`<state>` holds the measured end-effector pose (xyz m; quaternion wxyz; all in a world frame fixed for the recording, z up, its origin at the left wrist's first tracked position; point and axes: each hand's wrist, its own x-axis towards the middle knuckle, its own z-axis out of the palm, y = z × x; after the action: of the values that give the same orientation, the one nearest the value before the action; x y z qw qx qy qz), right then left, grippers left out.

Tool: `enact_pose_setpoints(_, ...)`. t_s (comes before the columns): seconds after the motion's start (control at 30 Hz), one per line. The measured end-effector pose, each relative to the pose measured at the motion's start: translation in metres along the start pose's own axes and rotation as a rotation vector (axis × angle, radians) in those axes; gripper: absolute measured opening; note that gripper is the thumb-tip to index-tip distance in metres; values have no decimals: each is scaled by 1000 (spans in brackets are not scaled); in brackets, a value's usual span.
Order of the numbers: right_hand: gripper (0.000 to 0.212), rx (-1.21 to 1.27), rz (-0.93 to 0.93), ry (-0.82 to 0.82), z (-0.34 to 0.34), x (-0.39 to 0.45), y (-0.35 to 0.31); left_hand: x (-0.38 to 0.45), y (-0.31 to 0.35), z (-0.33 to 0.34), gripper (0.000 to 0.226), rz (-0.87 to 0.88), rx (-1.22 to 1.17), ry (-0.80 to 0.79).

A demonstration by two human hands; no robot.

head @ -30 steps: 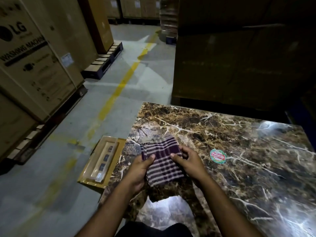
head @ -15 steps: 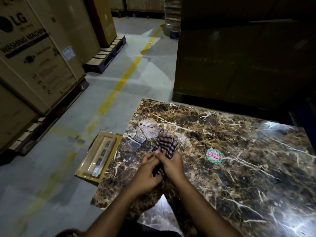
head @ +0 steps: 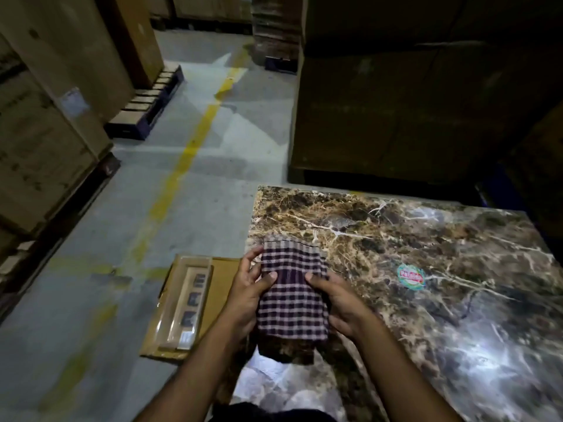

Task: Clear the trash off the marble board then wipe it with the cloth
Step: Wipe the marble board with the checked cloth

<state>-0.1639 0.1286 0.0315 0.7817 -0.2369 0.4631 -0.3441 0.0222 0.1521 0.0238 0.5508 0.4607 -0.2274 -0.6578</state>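
Observation:
A dark purple and white checked cloth [head: 292, 290] is spread flat between both my hands, just above the left part of the brown marble board [head: 411, 239]. My left hand [head: 248, 287] grips its left edge, thumb on top. My right hand [head: 338, 303] grips its right edge, thumb lying on the fabric. A round green and red sticker [head: 411, 277] is stuck on the board to the right of the cloth. The cloth's near edge casts a dark shadow on the marble.
A yellow card package with a clear plastic blister [head: 189, 303] lies on the grey floor beside the board's left edge. Large cardboard boxes on pallets [head: 45, 141] line the left. Dark stacked boxes [head: 411, 102] stand behind the board. A yellow line [head: 195, 141] runs along the floor.
The cloth went from half-spread to bunched between my hands, and is now pulled out flat again, with my hands apart at its two sides.

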Motion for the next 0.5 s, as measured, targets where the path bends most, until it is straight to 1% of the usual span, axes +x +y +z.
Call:
enact_pose_setpoints(0.07,47,-9,-39,7,10,2,12,7,11,-13,45,70,123,-7)
enact_pose_setpoints(0.13,46,-50,-79,79,18,3,23,13,16,-24,35,142,313,-15)
enact_pose_setpoints(0.2,41,-81,-133,157,21,6,30,18,19,-31,34,131,398,-61)
enact_pose_setpoints(0.3,36,-155,-210,217,25,8,27,27,18,-40,44,86,408,-160)
enact_pose_setpoints(0.37,38,-208,-243,254,24,12,21,38,16,-42,50,141,497,-201)
enact_pose_setpoints(0.43,44,-295,-283,280,21,18,14,52,14,-43,59,180,596,-219)
enact_pose_setpoints(0.5,56,-385,-326,267,13,27,7,64,14,-44,63,179,652,-199)
